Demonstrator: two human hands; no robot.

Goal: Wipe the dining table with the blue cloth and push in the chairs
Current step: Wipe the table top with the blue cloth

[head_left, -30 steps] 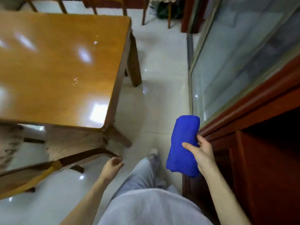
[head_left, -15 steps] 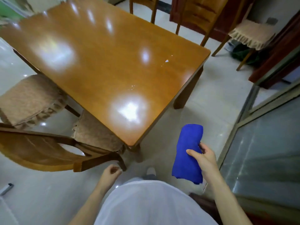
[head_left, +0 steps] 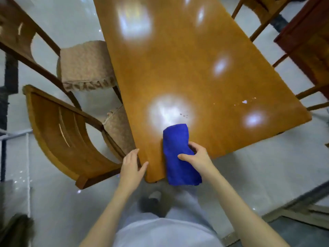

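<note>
From the head camera, the blue cloth [head_left: 175, 138] is a folded oblong in the right hand [head_left: 197, 158], which grips it across its middle, thumb on top and fingers curled round the right side. The cloth sits at the near left corner of the tabletop [head_left: 187, 68]. Its long axis points away from the person, down the length of the tabletop, and its near end hangs out past the near edge. Whether it presses on the wood or hovers just above it cannot be told.

The left hand [head_left: 131, 164] holds nothing. It rests with straight fingers on that same corner, just beside the cloth.

Nearly all the unwiped surface lies ahead and to the right of the cloth, including pale crumbs [head_left: 244, 101] near the right edge, so the first stroke probably runs forward or rightward. A chair [head_left: 58, 132] stands pulled out by the left edge, nearest the left hand.
</note>
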